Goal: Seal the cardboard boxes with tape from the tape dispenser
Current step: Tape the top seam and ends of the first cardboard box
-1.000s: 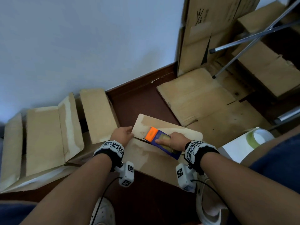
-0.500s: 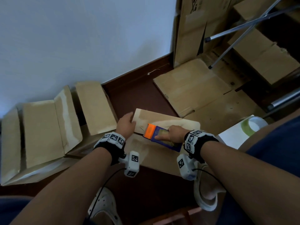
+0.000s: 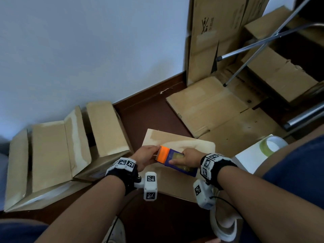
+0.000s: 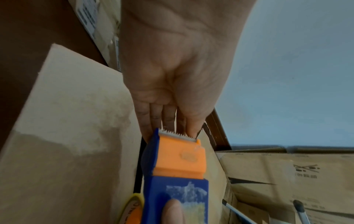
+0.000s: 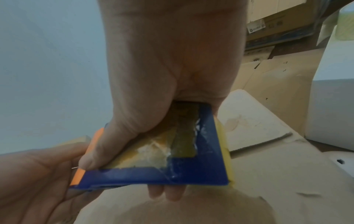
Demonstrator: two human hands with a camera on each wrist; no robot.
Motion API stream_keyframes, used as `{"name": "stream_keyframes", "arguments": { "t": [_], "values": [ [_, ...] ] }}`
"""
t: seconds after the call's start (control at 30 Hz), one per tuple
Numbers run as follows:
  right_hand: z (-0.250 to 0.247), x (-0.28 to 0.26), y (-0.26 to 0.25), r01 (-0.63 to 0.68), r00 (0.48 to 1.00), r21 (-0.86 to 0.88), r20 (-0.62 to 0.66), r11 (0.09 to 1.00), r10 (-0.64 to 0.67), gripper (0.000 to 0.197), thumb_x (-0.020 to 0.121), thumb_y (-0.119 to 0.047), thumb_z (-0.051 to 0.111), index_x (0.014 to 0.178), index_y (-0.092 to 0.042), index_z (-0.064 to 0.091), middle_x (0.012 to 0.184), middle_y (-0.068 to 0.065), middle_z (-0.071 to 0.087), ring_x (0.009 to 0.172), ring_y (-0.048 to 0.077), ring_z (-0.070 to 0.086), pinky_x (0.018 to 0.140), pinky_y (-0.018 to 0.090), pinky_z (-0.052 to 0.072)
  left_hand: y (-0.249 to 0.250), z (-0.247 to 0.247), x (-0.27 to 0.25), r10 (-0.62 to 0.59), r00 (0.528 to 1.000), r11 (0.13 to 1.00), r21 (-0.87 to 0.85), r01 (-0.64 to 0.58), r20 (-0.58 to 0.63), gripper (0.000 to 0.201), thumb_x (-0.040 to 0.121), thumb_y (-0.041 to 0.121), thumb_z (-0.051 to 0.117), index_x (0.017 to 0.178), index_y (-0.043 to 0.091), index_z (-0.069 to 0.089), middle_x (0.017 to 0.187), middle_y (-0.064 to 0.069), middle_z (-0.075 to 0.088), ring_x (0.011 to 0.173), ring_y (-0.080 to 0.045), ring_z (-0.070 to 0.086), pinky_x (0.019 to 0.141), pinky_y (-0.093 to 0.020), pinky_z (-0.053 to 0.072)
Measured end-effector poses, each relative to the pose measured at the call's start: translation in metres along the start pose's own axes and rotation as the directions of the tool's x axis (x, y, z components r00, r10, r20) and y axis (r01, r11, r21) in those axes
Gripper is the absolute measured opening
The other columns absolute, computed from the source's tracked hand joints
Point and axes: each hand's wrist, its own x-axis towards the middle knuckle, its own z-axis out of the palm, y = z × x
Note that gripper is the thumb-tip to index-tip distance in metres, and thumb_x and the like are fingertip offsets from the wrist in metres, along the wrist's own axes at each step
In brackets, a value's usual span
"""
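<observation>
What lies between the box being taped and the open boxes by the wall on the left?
In the head view, only a narrow strip of bare dark floor separates the box from the open boxes; the left hand reaches over its near end.

One tape dispenser (image 3: 175, 161), two hands (image 3: 145, 156).

left hand (image 4: 178, 72) fingertips hidden behind tape dispenser (image 4: 178, 171) blade, tape roll (image 3: 272, 145) partly behind knee, dispenser underside unseen
</observation>
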Motion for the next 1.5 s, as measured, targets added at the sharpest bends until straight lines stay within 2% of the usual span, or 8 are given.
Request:
{"name": "stream_keyframes", "arguments": {
  "t": [0.27, 0.47, 0.6, 0.87, 1.0, 1.23, 1.37, 1.5],
  "values": [
    [-0.002, -0.002, -0.003, 0.014, 1.0, -0.011, 0.01, 1.0, -0.013, 0.078, 0.074, -0.076, 0.056, 0.101, -0.004, 0.069, 0.099, 0.015, 0.07, 0.077, 0.022, 0.06, 0.07, 0.03, 0.044, -0.004, -0.013, 0.004, -0.065, 0.998, 0.998, 0.02, 0.064, 0.009, 0.02, 0.094, 0.017, 0.057, 0.106, 0.012, 0.073, 0.106, -0.009, 0.073, 0.104, -0.024, 0.067, 0.09, -0.032, 0.053],
    [-0.009, 0.0, -0.013, 0.017, 1.0, -0.069, 0.021, 0.997, -0.015, 0.08, 0.071, -0.079, 0.055, 0.102, -0.006, 0.067, 0.098, 0.012, 0.07, 0.088, 0.026, 0.065, 0.074, 0.032, 0.047, -0.001, -0.016, 0.003, 0.028, 0.999, 0.994, 0.103, -0.024, -0.037, 0.021, 0.096, 0.012, 0.054, 0.107, 0.005, 0.071, 0.104, -0.015, 0.072, 0.088, -0.022, 0.07, 0.07, -0.026, 0.056],
    [-0.014, -0.003, -0.022, 0.029, 0.999, -0.118, 0.027, 0.993, -0.026, 0.079, 0.073, -0.079, 0.053, 0.101, -0.006, 0.066, 0.094, 0.01, 0.067, 0.082, 0.023, 0.061, 0.074, 0.032, 0.046, 0.004, -0.023, 0.0, 0.06, 0.995, 0.995, 0.088, -0.053, -0.079, 0.02, 0.094, 0.01, 0.058, 0.106, 0.0, 0.07, 0.1, -0.017, 0.071, 0.079, -0.02, 0.068, 0.062, -0.022, 0.055],
    [-0.019, -0.005, -0.034, 0.027, 0.999, -0.168, 0.042, 0.985, -0.021, 0.076, 0.072, -0.08, 0.053, 0.097, -0.009, 0.063, 0.092, 0.007, 0.065, 0.083, 0.022, 0.061, 0.076, 0.032, 0.046, 0.012, -0.034, -0.011, 0.084, 0.982, 0.996, 0.05, -0.076, -0.17, 0.017, 0.092, 0.008, 0.06, 0.103, -0.002, 0.069, 0.094, -0.019, 0.071, 0.072, -0.019, 0.068, 0.059, -0.023, 0.055],
    [-0.021, -0.008, -0.03, 0.007, 0.998, -0.195, 0.07, 0.981, 0.006, 0.074, 0.072, -0.08, 0.053, 0.093, -0.009, 0.062, 0.087, 0.006, 0.062, 0.079, 0.021, 0.058, 0.075, 0.033, 0.046, 0.015, -0.071, -0.02, 0.064, 0.96, 0.994, -0.072, -0.087, -0.274, 0.018, 0.094, 0.003, 0.054, 0.101, -0.008, 0.067, 0.071, -0.014, 0.067, 0.044, -0.012, 0.056, 0.04, -0.018, 0.042],
    [-0.017, -0.011, -0.031, -0.022, 0.999, -0.196, 0.04, 0.98, 0.03, 0.08, 0.075, -0.079, 0.05, 0.107, -0.006, 0.063, 0.101, 0.01, 0.065, 0.085, 0.023, 0.059, 0.079, 0.032, 0.046, 0.016, -0.057, -0.028, 0.206, 0.885, 0.979, 0.083, -0.188, -0.419, 0.025, 0.094, 0.004, 0.054, 0.073, 0.008, 0.067, 0.059, -0.002, 0.067, 0.052, -0.012, 0.061, 0.051, -0.02, 0.051],
    [-0.014, -0.008, -0.032, -0.043, 0.999, -0.181, 0.024, 0.982, 0.049, 0.079, 0.077, -0.076, 0.051, 0.111, -0.005, 0.062, 0.1, 0.009, 0.063, 0.086, 0.023, 0.057, 0.08, 0.031, 0.044, 0.017, -0.049, -0.023, 0.307, 0.821, 0.943, 0.27, -0.195, -0.48, 0.018, 0.094, 0.016, 0.053, 0.08, 0.015, 0.066, 0.07, -0.001, 0.068, 0.067, -0.015, 0.064, 0.075, -0.031, 0.052],
    [-0.008, -0.004, -0.031, -0.069, 0.997, -0.194, 0.03, 0.979, 0.076, 0.082, 0.077, -0.077, 0.05, 0.11, -0.003, 0.063, 0.101, 0.011, 0.066, 0.084, 0.023, 0.057, 0.08, 0.032, 0.045, 0.014, -0.047, -0.026, 0.328, 0.807, 0.917, 0.372, -0.146, -0.491, 0.017, 0.095, 0.02, 0.051, 0.09, 0.014, 0.066, 0.08, -0.002, 0.071, 0.079, -0.015, 0.065, 0.076, -0.027, 0.048]
  ]
}}
